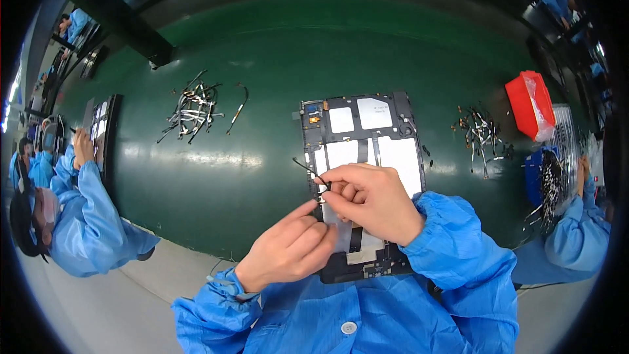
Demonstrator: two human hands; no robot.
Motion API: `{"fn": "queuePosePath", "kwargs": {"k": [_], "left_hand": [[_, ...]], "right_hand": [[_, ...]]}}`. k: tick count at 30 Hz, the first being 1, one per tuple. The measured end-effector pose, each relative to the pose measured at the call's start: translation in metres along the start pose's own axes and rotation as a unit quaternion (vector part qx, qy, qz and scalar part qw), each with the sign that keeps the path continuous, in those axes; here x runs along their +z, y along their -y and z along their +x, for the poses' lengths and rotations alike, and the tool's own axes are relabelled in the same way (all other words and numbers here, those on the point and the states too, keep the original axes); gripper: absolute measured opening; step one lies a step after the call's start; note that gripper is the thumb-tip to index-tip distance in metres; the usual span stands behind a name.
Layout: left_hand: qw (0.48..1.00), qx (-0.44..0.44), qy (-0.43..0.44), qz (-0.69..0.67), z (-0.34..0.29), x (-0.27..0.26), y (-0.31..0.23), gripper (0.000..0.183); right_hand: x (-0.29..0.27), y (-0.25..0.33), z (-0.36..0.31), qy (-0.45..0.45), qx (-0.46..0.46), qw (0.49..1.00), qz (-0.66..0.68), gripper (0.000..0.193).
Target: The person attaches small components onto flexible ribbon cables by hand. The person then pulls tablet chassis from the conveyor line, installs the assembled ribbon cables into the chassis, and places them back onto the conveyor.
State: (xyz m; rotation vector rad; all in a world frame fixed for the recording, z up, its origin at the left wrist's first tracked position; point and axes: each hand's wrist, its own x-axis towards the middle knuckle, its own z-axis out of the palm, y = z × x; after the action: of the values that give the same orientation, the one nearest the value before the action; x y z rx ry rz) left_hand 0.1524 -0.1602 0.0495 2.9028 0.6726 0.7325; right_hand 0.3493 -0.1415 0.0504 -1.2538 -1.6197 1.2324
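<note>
A tablet with its back off, showing white battery panels and black ribbon strips, lies in front of me on the table. My right hand is closed in a pinch over the tablet's left side, gripping a thin black cable whose free end sticks up to the left. From the lower left, my left hand reaches in with its index fingertip at the cable's lower end, by the tablet's left edge. Its other fingers are curled; the thumb and anything under it are hidden.
On the green table, a pile of short cables lies left with a single cable beside it. Another cable pile, a red bin and a blue bin are right. Co-workers sit at both sides; one handles another device.
</note>
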Motion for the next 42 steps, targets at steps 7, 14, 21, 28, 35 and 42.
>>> {"fn": "queuePosePath", "kwargs": {"k": [7,14,21,28,35,42], "left_hand": [[0.999,-0.009,0.039,0.014,0.005,-0.002,-0.003,0.037],[0.999,-0.029,0.025,0.028,0.011,-0.004,-0.009,0.046],[0.995,-0.087,0.038,0.026,0.018,-0.002,-0.009,0.059],[0.995,-0.093,0.026,0.04,0.016,-0.001,-0.009,0.061],[0.994,-0.089,0.025,0.053,0.014,0.002,-0.008,0.059],[0.994,-0.094,0.015,0.054,0.015,0.005,-0.009,0.059]], "right_hand": [[-0.01,0.006,0.01,-0.015,0.02,0.999,0.032,0.016],[-0.02,0.005,0.022,0.011,0.104,0.99,0.099,0.01],[-0.013,-0.005,0.02,-0.046,0.021,0.998,0.023,0.008],[-0.012,-0.004,0.017,-0.052,0.009,0.999,0.008,0.008],[-0.015,0.0,0.024,-0.044,0.034,0.998,0.017,0.008],[-0.016,-0.008,0.033,-0.073,-0.016,0.997,-0.002,0.009]]}}
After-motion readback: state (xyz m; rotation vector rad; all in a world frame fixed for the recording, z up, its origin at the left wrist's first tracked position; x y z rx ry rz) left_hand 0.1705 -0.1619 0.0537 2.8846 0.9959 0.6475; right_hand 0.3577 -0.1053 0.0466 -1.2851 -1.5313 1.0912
